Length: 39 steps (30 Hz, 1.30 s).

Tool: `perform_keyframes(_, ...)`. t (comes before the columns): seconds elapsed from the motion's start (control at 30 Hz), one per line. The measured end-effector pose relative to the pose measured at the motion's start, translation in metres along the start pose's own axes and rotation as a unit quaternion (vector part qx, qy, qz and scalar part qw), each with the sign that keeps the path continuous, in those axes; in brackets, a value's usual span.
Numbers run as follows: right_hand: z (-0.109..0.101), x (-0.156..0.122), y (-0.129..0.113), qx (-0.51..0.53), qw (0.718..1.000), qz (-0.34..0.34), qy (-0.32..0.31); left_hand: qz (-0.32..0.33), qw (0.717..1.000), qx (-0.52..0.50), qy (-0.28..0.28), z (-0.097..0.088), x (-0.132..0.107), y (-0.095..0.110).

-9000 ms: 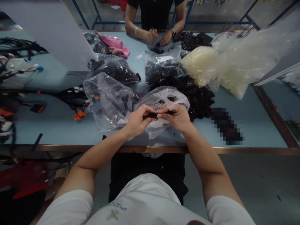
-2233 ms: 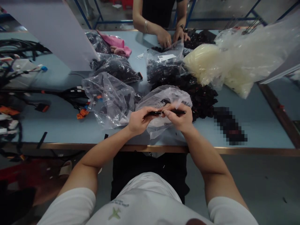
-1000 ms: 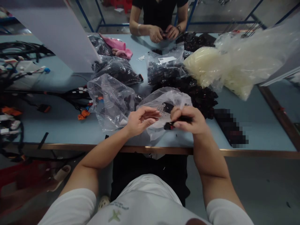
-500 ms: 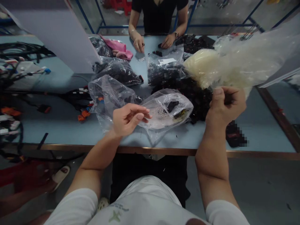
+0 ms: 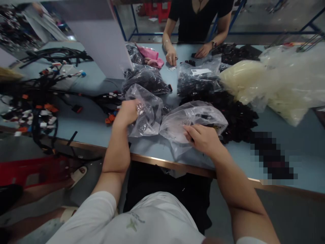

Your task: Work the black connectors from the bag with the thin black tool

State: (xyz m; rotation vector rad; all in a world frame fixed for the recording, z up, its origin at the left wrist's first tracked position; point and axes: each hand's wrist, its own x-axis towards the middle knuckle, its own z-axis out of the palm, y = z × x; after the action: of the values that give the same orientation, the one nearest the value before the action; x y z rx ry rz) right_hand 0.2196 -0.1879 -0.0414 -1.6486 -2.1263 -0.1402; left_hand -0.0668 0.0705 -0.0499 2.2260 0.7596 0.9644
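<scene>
Blue workbench (image 5: 83, 135), left hand (image 5: 128, 113) clenching clear bag (image 5: 148, 118), right hand (image 5: 201, 138) spread open on crosswise bag (image 5: 175, 127)

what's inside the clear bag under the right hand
The clear plastic bag shows small black parts near its far side; whatever lies beneath the right hand is hidden.

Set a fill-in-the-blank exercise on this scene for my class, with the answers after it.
The plastic bag held in the person's left hand is ____.
The crumpled cloth is ____.
The wiring harness lies toward the person's ____.
A co-worker faces the person from the ____ side of the table.

Answers: clear; pink; left; far.
</scene>
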Motion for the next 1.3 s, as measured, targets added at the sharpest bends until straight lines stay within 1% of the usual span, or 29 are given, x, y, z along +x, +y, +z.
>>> perform_keyframes(0.07, 0.002, 0.004, -0.002, -0.076, 0.992, 0.069, -0.075, -0.003, 0.998, 0.047, -0.043, 0.021, 0.0, -0.007)
perform_keyframes(0.13, 0.0, 0.009, -0.004, -0.117, 0.974, 0.118, -0.151, -0.023, 0.991, 0.103, -0.088, 0.036, 0.0, -0.005)
perform_keyframes(0.17, -0.002, 0.011, -0.004, -0.126, 0.964, 0.138, -0.192, -0.042, 0.982, 0.144, -0.114, 0.04, -0.001, -0.001)
perform_keyframes(0.2, -0.004, 0.014, -0.004, -0.129, 0.952, 0.155, -0.23, -0.073, 0.96, 0.217, -0.159, 0.042, -0.001, 0.005)
perform_keyframes(0.27, -0.005, 0.018, -0.004, -0.124, 0.932, 0.179, -0.291, -0.114, 0.904, 0.336, -0.238, 0.042, 0.0, 0.02)
perform_keyframes(0.3, -0.005, 0.019, -0.004, -0.119, 0.926, 0.185, -0.308, -0.122, 0.886, 0.365, -0.259, 0.042, 0.0, 0.028)
perform_keyframes(0.37, -0.003, 0.02, -0.003, -0.112, 0.924, 0.185, -0.315, -0.126, 0.863, 0.394, -0.29, 0.04, 0.003, 0.043)
perform_keyframes(0.43, -0.001, 0.021, -0.002, -0.107, 0.928, 0.179, -0.31, -0.123, 0.853, 0.403, -0.308, 0.04, 0.006, 0.054)
perform_keyframes(0.47, 0.0, 0.021, -0.002, -0.105, 0.929, 0.177, -0.307, -0.121, 0.854, 0.401, -0.309, 0.04, 0.007, 0.057)
perform_keyframes(0.57, -0.002, 0.022, -0.004, -0.099, 0.928, 0.181, -0.309, -0.112, 0.873, 0.382, -0.281, 0.038, 0.009, 0.059)
perform_keyframes(0.63, -0.004, 0.024, -0.005, -0.099, 0.925, 0.195, -0.31, -0.112, 0.887, 0.367, -0.257, 0.033, 0.01, 0.055)
perform_keyframes(0.67, -0.005, 0.024, -0.005, -0.099, 0.924, 0.203, -0.309, -0.114, 0.898, 0.351, -0.239, 0.029, 0.01, 0.051)
perform_keyframes(0.73, -0.006, 0.025, -0.005, -0.097, 0.923, 0.212, -0.307, -0.124, 0.934, 0.284, -0.176, 0.019, 0.009, 0.043)
perform_keyframes(0.8, -0.005, 0.025, -0.004, -0.094, 0.924, 0.21, -0.304, -0.133, 0.968, 0.189, -0.094, 0.005, 0.008, 0.034)
perform_keyframes(0.87, -0.003, 0.025, -0.003, -0.088, 0.925, 0.203, -0.307, -0.132, 0.988, 0.084, -0.014, -0.008, 0.007, 0.029)
perform_keyframes(0.93, -0.001, 0.025, -0.003, -0.081, 0.925, 0.197, -0.314, -0.133, 0.988, -0.017, 0.076, -0.019, 0.005, 0.031)
perform_keyframes(1.0, 0.0, 0.026, -0.003, -0.076, 0.925, 0.196, -0.316, -0.106, 0.973, -0.099, 0.18, -0.025, 0.003, 0.041)
perform_keyframes(1.03, 0.0, 0.027, -0.003, -0.074, 0.925, 0.199, -0.314, -0.073, 0.961, -0.138, 0.23, -0.026, 0.002, 0.049)
perform_keyframes(1.07, 0.0, 0.028, -0.003, -0.073, 0.925, 0.203, -0.313, -0.027, 0.945, -0.175, 0.275, -0.026, 0.0, 0.059)
perform_keyframes(1.1, 0.0, 0.029, -0.003, -0.071, 0.924, 0.211, -0.312, 0.029, 0.927, -0.212, 0.308, -0.024, -0.003, 0.07)
perform_keyframes(1.13, 0.0, 0.029, -0.002, -0.068, 0.923, 0.219, -0.31, 0.075, 0.914, -0.244, 0.314, -0.02, -0.006, 0.083)
perform_keyframes(1.17, 0.0, 0.029, -0.002, -0.065, 0.922, 0.227, -0.306, 0.106, 0.905, -0.27, 0.312, -0.015, -0.01, 0.096)
perform_keyframes(1.2, 0.0, 0.029, -0.001, -0.062, 0.922, 0.233, -0.302, 0.126, 0.902, -0.294, 0.292, -0.009, -0.016, 0.108)
perform_keyframes(1.23, 0.001, 0.029, 0.0, -0.06, 0.923, 0.237, -0.297, 0.142, 0.908, -0.321, 0.23, 0.0, -0.021, 0.119)
perform_keyframes(1.27, 0.002, 0.029, 0.002, -0.058, 0.924, 0.239, -0.292, 0.16, 0.909, -0.354, 0.151, 0.01, -0.027, 0.129)
perform_keyframes(1.3, 0.002, 0.029, 0.003, -0.056, 0.926, 0.241, -0.286, 0.134, 0.913, -0.378, 0.079, 0.022, -0.033, 0.137)
